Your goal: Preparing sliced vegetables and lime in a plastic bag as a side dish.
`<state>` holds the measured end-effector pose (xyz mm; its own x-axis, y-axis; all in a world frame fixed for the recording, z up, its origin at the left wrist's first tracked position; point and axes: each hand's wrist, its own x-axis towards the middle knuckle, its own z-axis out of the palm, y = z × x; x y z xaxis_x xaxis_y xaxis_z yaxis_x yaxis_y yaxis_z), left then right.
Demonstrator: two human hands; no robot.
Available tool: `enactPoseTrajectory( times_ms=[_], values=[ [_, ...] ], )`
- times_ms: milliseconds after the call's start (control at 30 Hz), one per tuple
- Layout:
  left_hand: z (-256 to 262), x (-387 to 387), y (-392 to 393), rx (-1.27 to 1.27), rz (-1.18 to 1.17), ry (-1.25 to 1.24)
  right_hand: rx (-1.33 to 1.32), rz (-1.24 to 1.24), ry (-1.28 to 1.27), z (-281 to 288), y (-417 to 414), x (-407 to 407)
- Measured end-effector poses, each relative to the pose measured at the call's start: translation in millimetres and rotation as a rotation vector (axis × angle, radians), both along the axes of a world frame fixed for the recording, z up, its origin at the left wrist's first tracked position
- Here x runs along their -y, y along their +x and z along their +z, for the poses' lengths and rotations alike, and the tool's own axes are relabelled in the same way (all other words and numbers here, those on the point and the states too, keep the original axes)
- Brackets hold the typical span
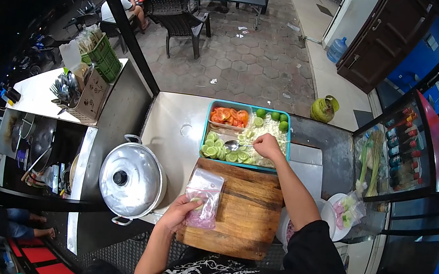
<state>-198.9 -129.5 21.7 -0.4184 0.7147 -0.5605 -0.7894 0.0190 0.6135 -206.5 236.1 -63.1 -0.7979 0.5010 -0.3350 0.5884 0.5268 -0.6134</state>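
Note:
My left hand grips a clear zip plastic bag over the wooden cutting board. Pink contents fill the bag's lower part, and a pale green slice shows near my thumb. My right hand pinches the handle of a metal spoon, whose bowl is over the cucumber slices in a turquoise-rimmed tray. Also in that tray are shredded pale cabbage, whole green limes and a clear container of sliced tomatoes.
A lidded aluminium pot stands left of the board. At right, a white plate bears filled plastic bags, beside a glass case of bottles. A cutlery box is at upper left. People sit at tables beyond.

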Motion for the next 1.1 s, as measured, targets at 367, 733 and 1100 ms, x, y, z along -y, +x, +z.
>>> enactPoseTrajectory(
  times_ms=[367,733,1100],
  values=[
    [-2,-4,-2,0.013,0.017,0.001,0.153,0.128,0.415,42,-6,16],
    [-1,-3,-6,0.007,0.032,0.003,0.079,0.227,0.450,15,-29,11],
    [-3,1,-11,-0.041,0.034,-0.022,0.104,0.331,0.423,23,-53,-3]
  ],
)
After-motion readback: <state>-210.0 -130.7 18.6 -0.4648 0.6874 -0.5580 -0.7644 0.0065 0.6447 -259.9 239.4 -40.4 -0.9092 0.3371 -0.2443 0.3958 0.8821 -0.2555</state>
